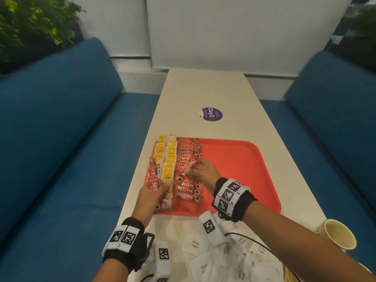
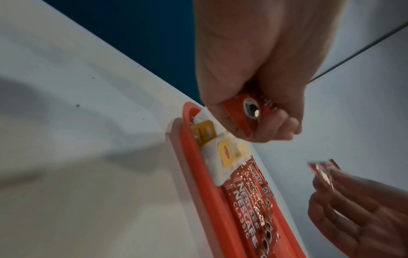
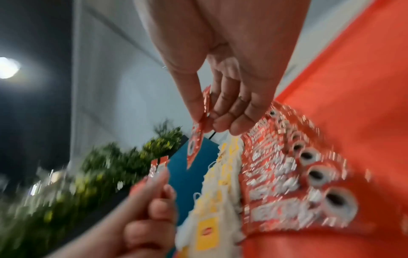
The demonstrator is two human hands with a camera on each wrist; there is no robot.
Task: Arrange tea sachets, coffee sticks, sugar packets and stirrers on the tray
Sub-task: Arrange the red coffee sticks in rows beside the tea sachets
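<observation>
The right hand [image 1: 200,171] pinches one red foil coffee stick [image 1: 186,169] between thumb and fingertips, holding it above the row of red coffee sticks [image 1: 188,192] that lie side by side on the flat orange-red plastic tray [image 1: 240,159]. The right wrist view shows what the head view hides: the thumb on one face of the stick, the curled fingers [image 3: 232,111] on the other, and the stick hanging down clear of the row below the grip. The left hand [image 1: 153,197] closes its grip on a small bunch of red coffee sticks [image 1: 154,174] over the tray's near left corner; the left wrist view shows their printed ends [image 2: 247,113] poking out under the curled fingers. Between the two grips, two columns of white tea sachets with yellow tags [image 1: 169,159] run along the tray's left side, touching the stick row. Only the head view takes in the white table [image 1: 205,88], the white paper sugar packets [image 1: 195,244] scattered near the wrists off the tray, and a cream paper cup [image 1: 338,235] beyond the right forearm.
</observation>
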